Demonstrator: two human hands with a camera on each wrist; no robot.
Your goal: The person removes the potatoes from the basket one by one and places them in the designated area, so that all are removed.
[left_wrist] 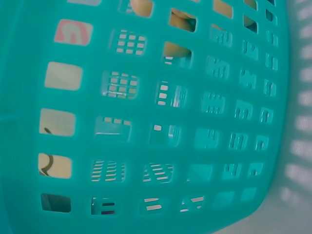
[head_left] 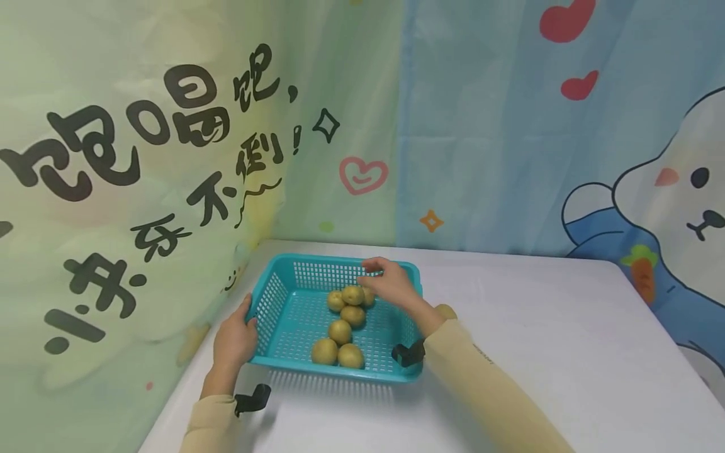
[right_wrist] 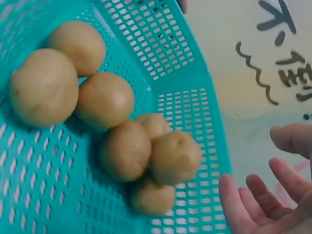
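A turquoise plastic basket with perforated walls holds several potatoes, which lie in a loose row with a cluster towards the far side. My left hand grips the basket's left side; in the left wrist view the basket wall fills most of the picture and that hand does not show. Over the far potatoes, near the back rim, hovers my right hand. Its fingers are spread and relaxed, with nothing in them, as the right wrist view shows beside the potato cluster.
Beyond the basket's right side, another potato is partly hidden by the right forearm. The basket stands on a white table. A printed curtain hangs behind, and a lettered one borders the table's left.
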